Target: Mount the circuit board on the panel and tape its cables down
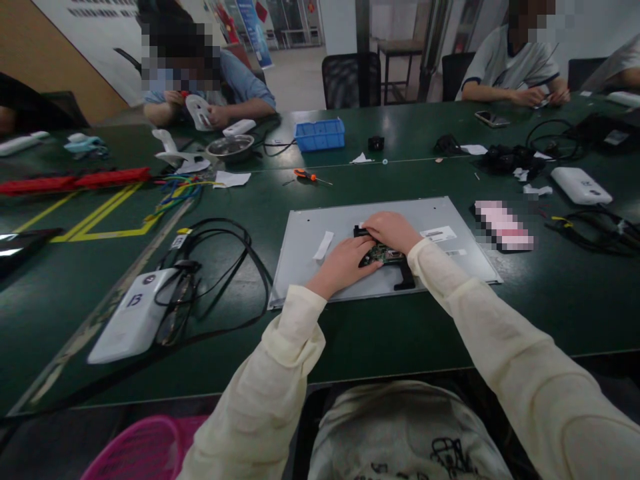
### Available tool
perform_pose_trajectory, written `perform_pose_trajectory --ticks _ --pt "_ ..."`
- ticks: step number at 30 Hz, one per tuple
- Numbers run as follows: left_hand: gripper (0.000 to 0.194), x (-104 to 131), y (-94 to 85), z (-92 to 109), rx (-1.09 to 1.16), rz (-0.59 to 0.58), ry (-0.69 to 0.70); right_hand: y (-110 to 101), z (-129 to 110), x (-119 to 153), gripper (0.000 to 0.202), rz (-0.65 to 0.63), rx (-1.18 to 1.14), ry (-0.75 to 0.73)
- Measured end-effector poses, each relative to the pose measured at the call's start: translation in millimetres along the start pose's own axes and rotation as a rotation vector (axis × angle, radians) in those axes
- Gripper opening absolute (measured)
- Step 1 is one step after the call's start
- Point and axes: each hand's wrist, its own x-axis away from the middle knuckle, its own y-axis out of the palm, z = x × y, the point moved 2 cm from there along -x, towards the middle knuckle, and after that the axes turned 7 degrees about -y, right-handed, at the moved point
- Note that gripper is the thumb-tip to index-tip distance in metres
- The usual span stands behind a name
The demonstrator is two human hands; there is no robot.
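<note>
1. Cream sleeves (250,393) come nearest my view, reaching over the near edge of the tabletop (380,340); below that edge, to the left, sits a pink basket (133,453).
2. Toward the tabletop's near edge, left of the work, I have a white pack (131,320) with black cable (247,250) looped beside it.
3. Between pack and phone (503,227), set back from the near edge, a grey panel (295,267) lies flat. On it, near its middle, is the circuit board (384,254), with a black bracket (405,275) beside it.
4. Left hand (345,265): fingers bent over the board's left side, thumb on its near side, touching; whether it grips, I cannot tell.
5. Right hand (393,230): fingers curled down at the board's far side, tips hidden; I cannot tell what they hold.
6. Beyond the panel lies an orange screwdriver (306,175); nearer the tabletop's far edge stand a blue tray (320,139) and a steel bowl (231,150).
7. Across the far edge, on the left, I see a co-worker (247,87) holding a white part (198,112).
</note>
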Motion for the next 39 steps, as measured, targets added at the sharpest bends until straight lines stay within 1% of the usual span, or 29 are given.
perform_pose_trajectory --ticks 6,9,11,14,17,20,23,25,27,32,35,39 --pt "0.042 1 -2.0 -1 0.007 -0.003 0.011 3 2 -2 0.029 0.010 -0.093 0.025" --pt "0.042 2 -2.0 -2 -0.002 -0.006 0.014 -1 0 -2 0.029 0.011 -0.127 0.029" --pt "0.043 2 -2.1 -3 -0.007 -0.012 0.013 -7 1 3 0.029 0.036 -0.161 0.046" --pt "0.046 4 -3.3 -3 -0.002 -0.028 0.015 -18 9 22 0.029 0.107 -0.205 0.108" --pt "0.049 5 -6.0 -2 0.001 -0.039 0.005 -23 26 53 0.028 0.208 -0.203 0.200" --pt "0.049 6 -9.2 -1 0.005 -0.043 -0.010 -20 48 85 0.029 0.305 -0.248 0.308" --pt "0.047 6 -10.8 0 0.025 -0.049 -0.008 -13 66 108 0.030 0.360 -0.314 0.401" --pt "0.048 6 -10.6 -1 0.032 -0.052 -0.007 -9 72 115 0.032 0.345 -0.330 0.423" --pt "0.049 5 -9.8 -2 0.031 -0.054 -0.004 -8 73 118 0.032 0.299 -0.359 0.444" --pt "0.050 5 -8.6 -6 0.028 -0.065 0.006 -10 62 118 0.032 0.156 -0.472 0.452" --pt "0.050 6 -8.6 -7 0.032 -0.069 0.006 -11 58 117 0.023 0.134 -0.513 0.465" --pt "0.050 6 -8.3 -8 0.039 -0.071 0.000 -12 56 117 0.014 0.119 -0.508 0.473"
